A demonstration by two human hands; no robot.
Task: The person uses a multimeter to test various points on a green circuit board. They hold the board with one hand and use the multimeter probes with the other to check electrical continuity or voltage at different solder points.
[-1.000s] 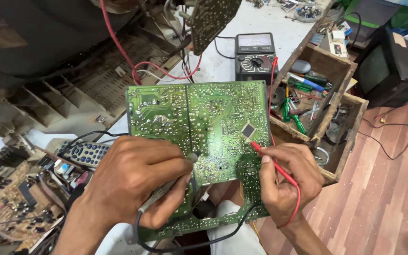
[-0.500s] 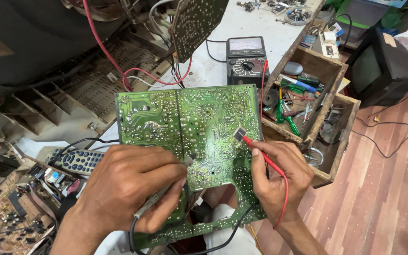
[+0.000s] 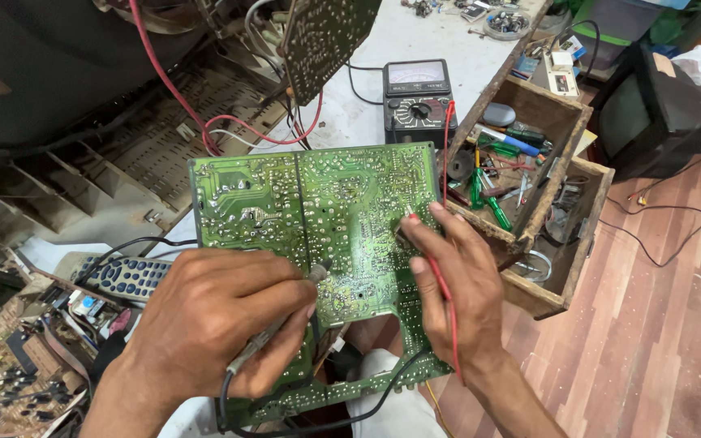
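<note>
A large green circuit board stands tilted in front of me, solder side up. My left hand lies on its lower left part and grips a grey-black test probe, whose tip touches the board near the middle. My right hand holds a red test probe, the tip pressed to the board's right side. Behind the board sits a black analog multimeter, its red lead running down to my right hand.
An opened old television chassis with red and white wires fills the upper left. A remote control and another circuit board lie at the lower left. A wooden tool box with screwdrivers stands to the right, above the wooden floor.
The view has shifted, so the board sits further left and higher in the frame. My right hand has moved the red probe tip up and left on the board. My left hand keeps its probe on the board.
</note>
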